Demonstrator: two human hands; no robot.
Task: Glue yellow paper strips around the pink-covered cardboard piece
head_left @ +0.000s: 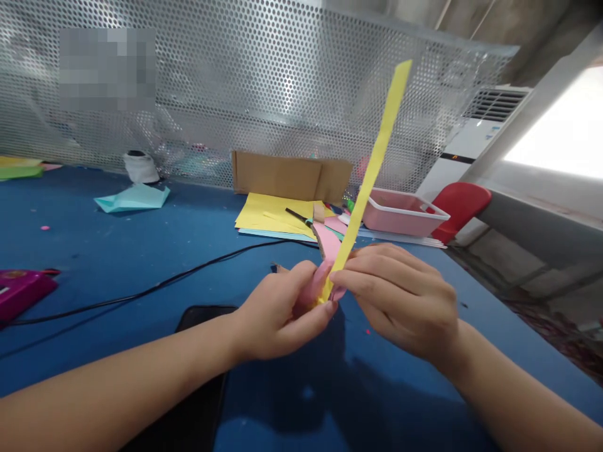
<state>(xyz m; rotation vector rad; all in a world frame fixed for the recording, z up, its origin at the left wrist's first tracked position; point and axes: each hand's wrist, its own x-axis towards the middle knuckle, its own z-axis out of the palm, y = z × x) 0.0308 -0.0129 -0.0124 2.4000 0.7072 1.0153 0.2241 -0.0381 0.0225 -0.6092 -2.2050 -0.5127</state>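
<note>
My left hand (282, 307) is closed around a pink craft piece (326, 240), which has a brown cardboard edge and sticks up past the fingers. Its lower part is mostly hidden by my hand. A long yellow paper strip (374, 163) rises from the pink piece and leans to the right, its upper end free. Near the strip's lower end, my right hand (400, 295) pinches it between thumb and fingers, against the pink piece. Some crumpled yellow shows at my left thumb.
Yellow sheets (259, 213), a cardboard piece (282, 172) and a pink basket (400, 213) stand at the back. A black cable (188, 274) crosses the blue table (117, 251). A black flat device (198, 389) lies under my left arm; folded light-blue paper (134, 198) lies back left.
</note>
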